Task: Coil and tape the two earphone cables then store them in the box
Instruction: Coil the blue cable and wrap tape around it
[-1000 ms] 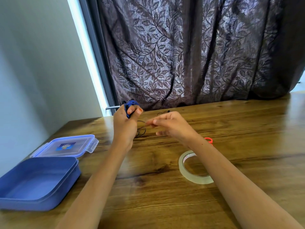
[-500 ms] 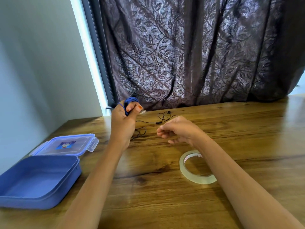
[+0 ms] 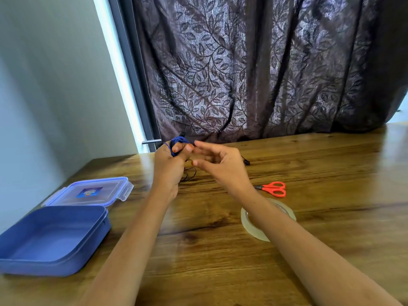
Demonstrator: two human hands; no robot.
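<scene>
My left hand (image 3: 167, 166) is raised above the table and grips a blue earphone cable (image 3: 179, 141) coiled round its fingers, with the thumb pressed on the coil. My right hand (image 3: 220, 165) is right beside it, its loosely spread fingertips close to the left thumb; it is blurred and nothing shows in it. A black earphone cable (image 3: 190, 174) lies loose on the table behind my hands, one end (image 3: 246, 161) showing to the right. The open blue box (image 3: 53, 259) stands at the near left, with nothing in it.
The box's clear lid (image 3: 88, 192) lies flat behind the box. A roll of clear tape (image 3: 248, 219) lies under my right forearm, and red scissors (image 3: 273, 189) lie beyond it. A dark curtain (image 3: 265, 74) hangs along the table's far edge.
My right hand has risen and moved left, up to the left hand's thumb. The left hand has kept the blue coil and barely moved. The scissors now show past my right arm.
</scene>
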